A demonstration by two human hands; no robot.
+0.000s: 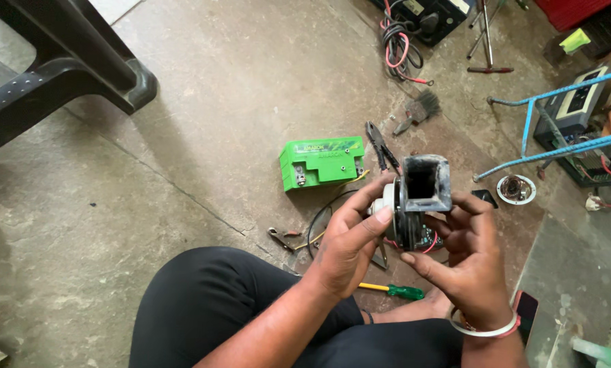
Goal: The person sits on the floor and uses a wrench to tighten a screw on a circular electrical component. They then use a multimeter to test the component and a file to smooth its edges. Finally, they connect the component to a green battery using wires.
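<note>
Both hands, left hand (350, 238) and right hand (469, 262), close their grip around a horn (418, 204) with a square black mouth, held up just right of the green battery (321, 162), wires dangling loose, pliers (382, 146) and screwdriver (393, 290) lying unused on the floor (203, 102).

The black chair (53, 68) and red crate (571, 12) are cut off.
</note>
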